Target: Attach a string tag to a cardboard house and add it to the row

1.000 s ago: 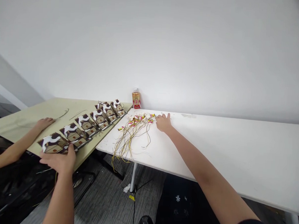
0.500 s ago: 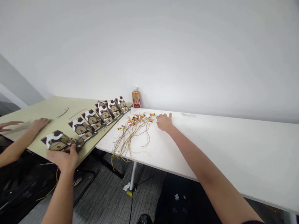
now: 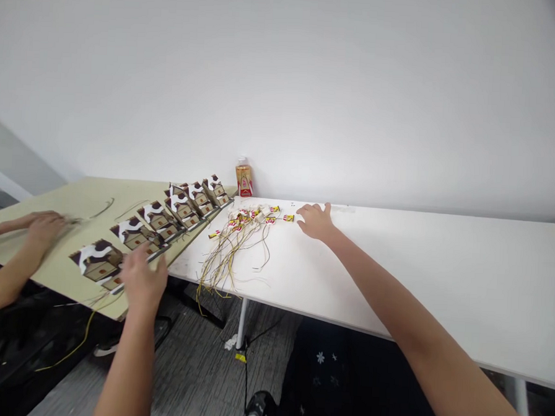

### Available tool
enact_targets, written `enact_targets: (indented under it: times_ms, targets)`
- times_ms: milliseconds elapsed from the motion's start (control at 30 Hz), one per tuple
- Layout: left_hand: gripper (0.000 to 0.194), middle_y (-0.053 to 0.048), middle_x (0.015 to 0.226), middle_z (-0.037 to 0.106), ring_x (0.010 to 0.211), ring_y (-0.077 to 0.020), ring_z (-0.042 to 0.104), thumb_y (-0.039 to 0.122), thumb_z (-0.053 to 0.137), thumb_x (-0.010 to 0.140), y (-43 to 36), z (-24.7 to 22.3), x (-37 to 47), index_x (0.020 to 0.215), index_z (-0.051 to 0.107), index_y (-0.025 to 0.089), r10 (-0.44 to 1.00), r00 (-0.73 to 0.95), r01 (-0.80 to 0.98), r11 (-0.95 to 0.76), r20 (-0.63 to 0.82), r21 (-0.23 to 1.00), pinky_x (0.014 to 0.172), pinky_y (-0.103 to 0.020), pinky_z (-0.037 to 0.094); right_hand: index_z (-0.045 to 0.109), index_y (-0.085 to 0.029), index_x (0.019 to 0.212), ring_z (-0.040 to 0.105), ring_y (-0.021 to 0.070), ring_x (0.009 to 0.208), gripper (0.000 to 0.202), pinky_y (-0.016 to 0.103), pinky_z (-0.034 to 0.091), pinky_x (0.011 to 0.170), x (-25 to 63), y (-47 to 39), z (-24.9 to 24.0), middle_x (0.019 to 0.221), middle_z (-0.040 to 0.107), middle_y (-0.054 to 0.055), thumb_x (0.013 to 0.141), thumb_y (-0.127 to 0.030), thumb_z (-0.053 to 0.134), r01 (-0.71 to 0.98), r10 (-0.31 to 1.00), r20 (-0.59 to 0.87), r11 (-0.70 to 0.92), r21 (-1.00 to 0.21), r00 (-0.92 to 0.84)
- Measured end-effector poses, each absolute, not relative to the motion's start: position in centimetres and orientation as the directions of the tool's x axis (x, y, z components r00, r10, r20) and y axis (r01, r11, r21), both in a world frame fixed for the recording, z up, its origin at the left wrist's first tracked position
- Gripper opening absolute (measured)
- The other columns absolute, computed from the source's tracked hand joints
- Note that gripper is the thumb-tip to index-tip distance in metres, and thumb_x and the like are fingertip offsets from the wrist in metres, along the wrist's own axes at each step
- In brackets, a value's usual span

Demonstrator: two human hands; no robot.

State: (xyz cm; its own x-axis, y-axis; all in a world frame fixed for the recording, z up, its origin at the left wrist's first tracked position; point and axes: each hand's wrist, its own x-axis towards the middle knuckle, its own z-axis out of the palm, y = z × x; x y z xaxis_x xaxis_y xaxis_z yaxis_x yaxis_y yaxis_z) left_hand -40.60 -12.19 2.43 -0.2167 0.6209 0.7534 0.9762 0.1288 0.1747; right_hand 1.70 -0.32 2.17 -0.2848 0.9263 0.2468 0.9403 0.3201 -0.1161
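Note:
My left hand, slightly blurred, is over the near end of a row of small model houses with brown-and-white roofs. Its fingers are apart and nothing shows in them. Just left of it stands the nearest model house; another model house is partly behind the fingers. On the white table, my right hand has its fingers spread. Close to its fingertips lies a small yellow-and-red tag. The tag is at the right edge of a pile of small red-and-white pieces with long yellow and dark strings.
Another person's hands work at the left of the cream board. A bottle with an orange-red label stands against the wall. The white table stretches to the right. Some strings hang over its front edge.
My left hand has come off the nearest house and moved right, its fingers opening. My right hand has shifted slightly right, and a tag now lies apart from the pile. The other person's hands have come together.

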Motion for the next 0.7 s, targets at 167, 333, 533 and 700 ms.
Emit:
enact_targets:
  times_ms: [167, 333, 533, 700]
  targets:
    - [0.034, -0.011, 0.11, 0.062, 0.105, -0.0239, 0.057, 0.036, 0.042, 0.088, -5.6, 2.2, -38.4, 0.106, 0.064, 0.017, 0.877, 0.192, 0.979, -0.202, 0.441, -0.023, 0.095, -0.035, 0.044, 0.057, -0.023, 0.119, 0.048, 0.0291, 0.112, 0.035, 0.061, 0.019, 0.101, 3.5, -1.7, 3.4, 0.129, 0.055, 0.01, 0.089, -0.031, 0.041, 0.939, 0.925, 0.275, 0.311, -0.15, -0.262]
    - [0.03, -0.01, 0.113, 0.062, 0.107, -0.0271, 0.055, 0.036, 0.049, 0.085, -2.5, 2.3, -37.2, 0.1, 0.069, 0.02, 0.95, 0.181, 0.981, -0.154, 0.253, -0.119, 0.091, -0.037, 0.043, 0.058, -0.023, 0.118, 0.049, 0.0288, 0.112, 0.034, 0.06, 0.019, 0.1, 4.5, -3.4, 4.1, 0.128, 0.057, 0.01, 0.088, -0.031, 0.043, 0.924, 0.907, 0.32, 0.341, -0.174, -0.275]
    - [0.032, -0.012, 0.117, 0.06, 0.107, -0.0296, 0.053, 0.03, 0.04, 0.091, -3.6, 3.7, -36.3, 0.102, 0.066, 0.017, 0.932, 0.096, 0.988, -0.046, 0.348, -0.15, 0.089, -0.042, 0.039, 0.058, -0.024, 0.118, 0.049, 0.0296, 0.112, 0.034, 0.058, 0.02, 0.099, 5.9, -4.4, 4.3, 0.129, 0.056, 0.01, 0.088, -0.033, 0.044, 0.924, 0.913, 0.309, 0.334, -0.188, -0.267]
    - [0.041, -0.017, 0.128, 0.051, 0.11, -0.0324, 0.049, 0.036, 0.031, 0.095, -5.4, 8.7, -36.7, 0.114, 0.057, 0.012, 0.726, -0.178, 0.966, 0.257, 0.664, -0.023, 0.086, -0.044, 0.039, 0.058, -0.025, 0.117, 0.05, 0.0288, 0.112, 0.033, 0.058, 0.019, 0.1, 6.7, -5.1, 4.8, 0.128, 0.056, 0.009, 0.087, -0.034, 0.046, 0.912, 0.911, 0.312, 0.346, -0.222, -0.27]
